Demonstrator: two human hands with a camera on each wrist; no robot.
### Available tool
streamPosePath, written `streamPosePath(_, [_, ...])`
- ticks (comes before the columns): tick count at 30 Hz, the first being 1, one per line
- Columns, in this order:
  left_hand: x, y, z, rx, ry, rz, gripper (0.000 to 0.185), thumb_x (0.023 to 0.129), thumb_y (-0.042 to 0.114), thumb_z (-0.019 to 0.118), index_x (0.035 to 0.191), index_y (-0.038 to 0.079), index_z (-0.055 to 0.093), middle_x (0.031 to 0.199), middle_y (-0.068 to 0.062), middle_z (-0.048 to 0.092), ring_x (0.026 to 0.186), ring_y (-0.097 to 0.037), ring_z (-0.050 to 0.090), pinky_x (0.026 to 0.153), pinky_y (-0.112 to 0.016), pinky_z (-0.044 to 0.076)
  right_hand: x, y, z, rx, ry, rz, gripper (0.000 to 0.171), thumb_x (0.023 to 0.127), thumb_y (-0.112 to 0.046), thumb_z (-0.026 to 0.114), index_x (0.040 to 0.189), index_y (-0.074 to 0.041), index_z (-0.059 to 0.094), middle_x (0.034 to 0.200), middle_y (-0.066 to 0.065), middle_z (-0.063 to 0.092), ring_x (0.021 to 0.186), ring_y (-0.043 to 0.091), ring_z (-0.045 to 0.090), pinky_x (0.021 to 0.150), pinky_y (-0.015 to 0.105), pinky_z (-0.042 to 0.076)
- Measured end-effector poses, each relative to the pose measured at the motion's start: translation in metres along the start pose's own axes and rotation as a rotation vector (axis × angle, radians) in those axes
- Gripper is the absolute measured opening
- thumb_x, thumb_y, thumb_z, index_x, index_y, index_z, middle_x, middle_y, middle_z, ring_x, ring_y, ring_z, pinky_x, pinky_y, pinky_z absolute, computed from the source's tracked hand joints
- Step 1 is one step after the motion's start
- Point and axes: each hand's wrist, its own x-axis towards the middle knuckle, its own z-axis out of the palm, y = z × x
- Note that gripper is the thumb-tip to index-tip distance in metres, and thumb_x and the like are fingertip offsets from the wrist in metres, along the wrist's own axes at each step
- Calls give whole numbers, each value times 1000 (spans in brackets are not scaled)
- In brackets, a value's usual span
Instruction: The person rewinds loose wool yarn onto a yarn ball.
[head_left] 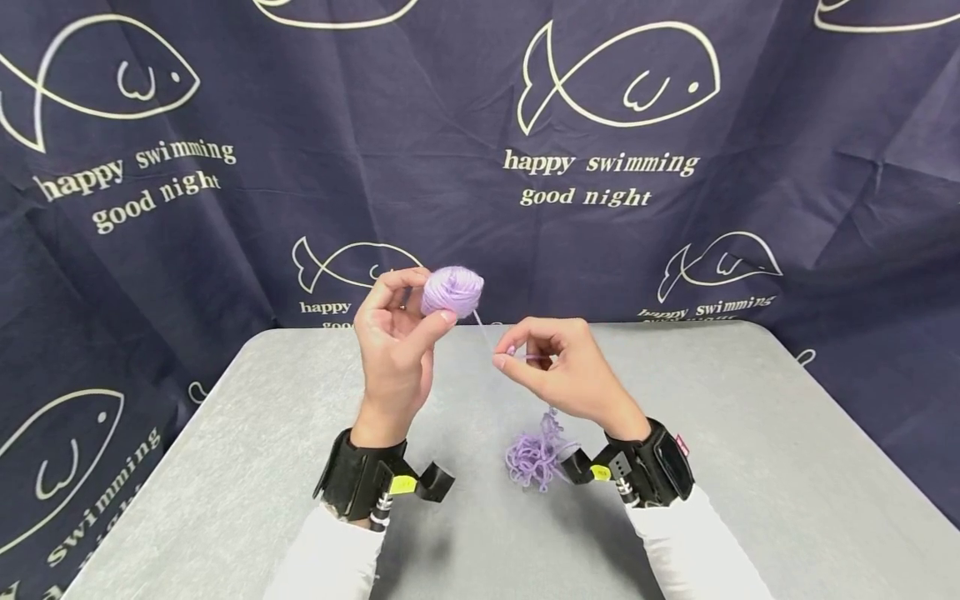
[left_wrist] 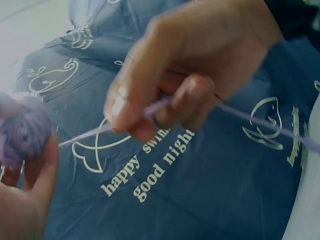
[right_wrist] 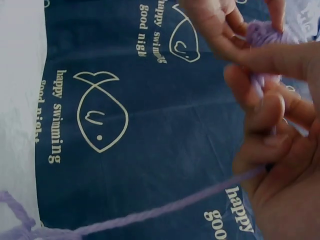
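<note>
A ball of lilac yarn (head_left: pixel 453 292) is gripped between the thumb and fingers of my left hand (head_left: pixel 397 337), raised above the table. From the ball a strand (head_left: pixel 483 329) runs taut, down and right, to my right hand (head_left: pixel 566 367), which pinches it between thumb and curled fingers. In the left wrist view the strand (left_wrist: pixel 82 136) passes through the right hand (left_wrist: pixel 185 70) and out its far side. The right wrist view shows the yarn tail (right_wrist: pixel 165 209) leading from that hand to loose yarn. That loose, tangled yarn (head_left: pixel 536 457) lies on the table below my right hand.
The grey table (head_left: pixel 300 433) spreads beneath both arms. Behind it hangs a dark blue cloth (head_left: pixel 450 150) printed with white fish and lettering. Each wrist wears a black strap with a small camera (head_left: pixel 435 482), the right one close beside the tangled yarn.
</note>
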Motion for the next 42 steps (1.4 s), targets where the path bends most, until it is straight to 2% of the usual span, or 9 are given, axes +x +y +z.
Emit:
streamPosePath(5, [-2,-7,-2,251,24,113,38,67,-22,71,98,-1,65,104,-6,59,91,-16,61,74,-24,58,-2,-6,1,57,-66,-53,15,91,-25,76,88,-11,75,58,-10,47,48,9,39,43,23,31])
streamPosePath(9, [-4,-14,-5,510,-12,169,34,68,-18,72,98,-9,62,104,-6,56,93,-21,58,72,-24,57,-3,-10,1,81,-50,-78,4,89,-14,77,87,-13,74,59,-9,47,48,9,39,43,24,31])
streamPosePath(15, [-4,-21,-12,874,-138,217,32,66,-10,71,95,1,65,99,-9,59,92,-20,58,74,-26,56,-3,-12,-2,131,43,-111,17,83,6,75,90,-10,74,62,-4,52,50,10,39,43,24,32])
streamPosePath(20, [-5,-23,-14,995,-292,186,32,63,-7,71,92,6,64,97,-5,60,86,-15,58,72,-29,53,-2,-11,-7,230,176,-135,15,81,13,73,90,0,73,65,1,55,51,11,37,44,25,27])
streamPosePath(26, [-7,-20,-15,972,-524,41,33,63,-5,72,91,9,63,95,1,59,85,-11,57,73,-30,54,1,-8,-14,443,342,-55,15,82,14,69,89,2,72,70,4,66,50,10,42,42,22,30])
streamPosePath(29, [-7,-15,-14,911,-658,-86,34,64,-4,73,92,13,64,95,5,59,88,-10,59,75,-29,56,3,-5,-17,568,404,-26,21,83,16,65,90,-2,73,75,5,70,49,10,41,43,21,28])
streamPosePath(33, [-8,-8,-12,763,-786,-234,32,67,-4,73,93,14,64,96,4,61,91,-14,61,75,-32,58,5,1,-19,639,456,-4,24,85,18,62,90,-3,73,75,4,70,49,11,38,45,22,23])
streamPosePath(38, [-7,1,-8,459,-835,-334,32,69,-10,69,95,8,63,99,-7,58,92,-24,58,74,-37,59,6,7,-20,607,462,45,20,86,16,66,92,-1,74,78,4,71,50,11,39,46,23,22])
streamPosePath(42, [-6,7,-6,274,-805,-326,33,69,-13,69,97,2,60,100,-13,56,96,-28,55,75,-32,56,6,12,-19,479,455,105,10,87,10,72,93,3,73,77,2,71,51,9,42,45,21,27])
